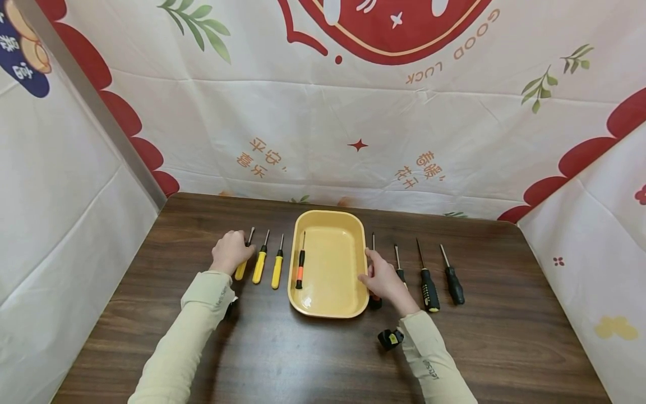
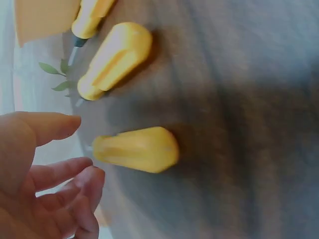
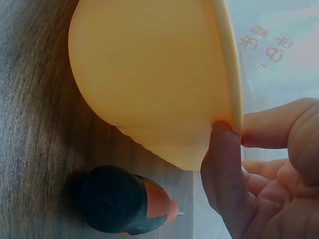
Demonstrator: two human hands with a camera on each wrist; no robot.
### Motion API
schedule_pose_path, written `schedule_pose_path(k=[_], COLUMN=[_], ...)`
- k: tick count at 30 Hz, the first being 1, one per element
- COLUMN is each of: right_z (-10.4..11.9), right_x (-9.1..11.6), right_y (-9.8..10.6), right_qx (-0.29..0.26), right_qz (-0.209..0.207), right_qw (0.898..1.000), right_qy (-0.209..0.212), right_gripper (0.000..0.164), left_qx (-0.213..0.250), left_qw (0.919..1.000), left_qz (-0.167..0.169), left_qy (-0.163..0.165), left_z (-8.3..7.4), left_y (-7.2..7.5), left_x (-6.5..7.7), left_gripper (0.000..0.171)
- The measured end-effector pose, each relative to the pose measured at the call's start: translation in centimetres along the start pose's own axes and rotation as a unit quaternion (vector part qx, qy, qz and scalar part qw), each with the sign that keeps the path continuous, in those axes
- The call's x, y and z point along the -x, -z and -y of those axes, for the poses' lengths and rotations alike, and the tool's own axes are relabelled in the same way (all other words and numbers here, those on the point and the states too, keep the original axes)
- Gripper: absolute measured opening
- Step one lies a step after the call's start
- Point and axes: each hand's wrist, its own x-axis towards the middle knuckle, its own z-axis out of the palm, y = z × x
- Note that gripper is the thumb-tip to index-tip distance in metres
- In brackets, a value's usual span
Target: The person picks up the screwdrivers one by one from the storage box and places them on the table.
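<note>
My left hand [image 1: 232, 251] is over the leftmost yellow-handled screwdriver [image 2: 137, 149]. In the left wrist view its thumb and fingers are apart, near the shaft end of the handle, with a gap between them. Two more yellow-handled screwdrivers [image 1: 259, 266] [image 1: 277, 271] lie just to the right. With thumb and fingers my right hand [image 1: 382, 274] pinches the right rim of the yellow tray [image 1: 333, 312]. A small black and orange screwdriver [image 1: 300, 269] lies inside the tray along its left side. Partly under the right hand is a black and orange screwdriver [image 3: 119, 201].
Right of the tray lie black-handled screwdrivers [image 1: 429, 289] [image 1: 454, 285] and another [image 1: 400, 274] partly behind the right hand. A black wrist device [image 1: 390, 339] sits by the right sleeve. Behind the wooden table [image 1: 282, 359] hangs a printed white cloth [image 1: 323, 112].
</note>
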Motion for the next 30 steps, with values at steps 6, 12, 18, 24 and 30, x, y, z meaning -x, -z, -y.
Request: schedule_pose_path(k=[6, 12, 18, 24, 30], right_z=[0.0, 0.0, 0.0, -0.1, -0.1], right_x=[0.0, -0.1, -0.1, -0.1, 0.0], right_y=[0.0, 0.0, 0.0, 0.0, 0.0], right_qx=[-0.002, -0.005, -0.005, -0.002, -0.001], right_qz=[0.000, 0.003, 0.004, 0.002, 0.000], right_qw=[1.000, 1.000, 1.000, 1.000, 1.000], right_qy=[-0.001, -0.002, -0.002, -0.005, -0.003], right_gripper=[0.065, 0.065, 0.066, 0.065, 0.065], left_qx=[-0.014, -0.022, -0.016, -0.006, -0.004], left_qw=[0.9997, 0.9984, 0.9976, 0.9967, 0.9960], left_qz=[-0.006, -0.006, -0.011, -0.007, -0.006], left_qy=[-0.022, -0.052, -0.066, -0.080, -0.090], left_z=[-1.8, -4.6, -7.3, -8.9, -10.6], left_y=[1.3, 2.4, 3.6, 4.0, 3.6], left_x=[0.1, 0.8, 1.2, 1.1, 1.1], left_gripper=[0.035, 0.041, 0.043, 0.044, 0.033])
